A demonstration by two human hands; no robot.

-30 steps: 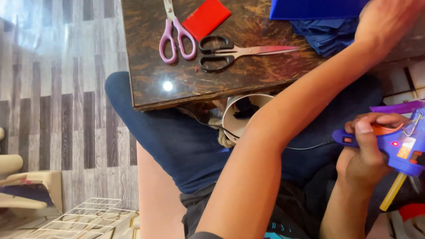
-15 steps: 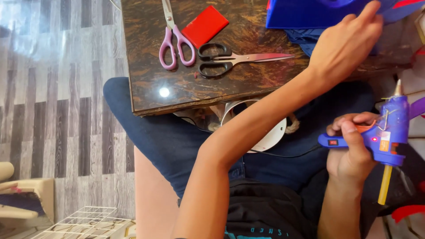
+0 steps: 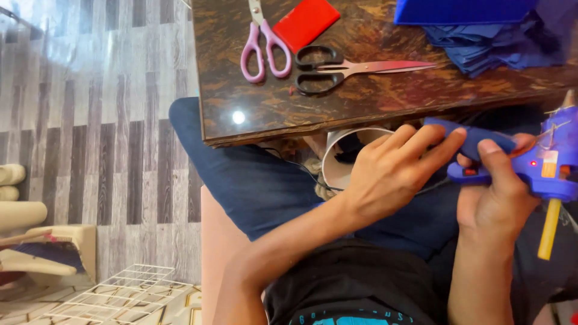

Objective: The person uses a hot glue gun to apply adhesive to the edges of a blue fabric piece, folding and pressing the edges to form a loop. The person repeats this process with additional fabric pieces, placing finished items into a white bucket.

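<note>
Fingers of the left hand (image 3: 391, 174) reach rightward across the lap and pinch the near end of a small blue piece (image 3: 472, 137), thumb beneath and fingertips on top, so that hand is closed on it. The piece is a short strip whose long axis runs left to right, just below the table edge (image 3: 265, 129) and touching the top of the right hand's fingers. The right hand (image 3: 497, 198) is clenched around the grip of a blue hot glue gun (image 3: 542, 171), index finger stretched up toward the strip; a yellowish glue stick (image 3: 549, 229) pokes out of the gun toward the lower edge of the view. The gun's nozzle sits at the far right edge, just beside the strip's right end, so the strip lies between the two hands, nearer the left one's fingertips. On the table, well apart, lie pink-handled scissors (image 3: 265, 48), black-handled scissors (image 3: 337, 69), a red card (image 3: 306, 23) and a stack of blue sheets (image 3: 487, 36).
</note>
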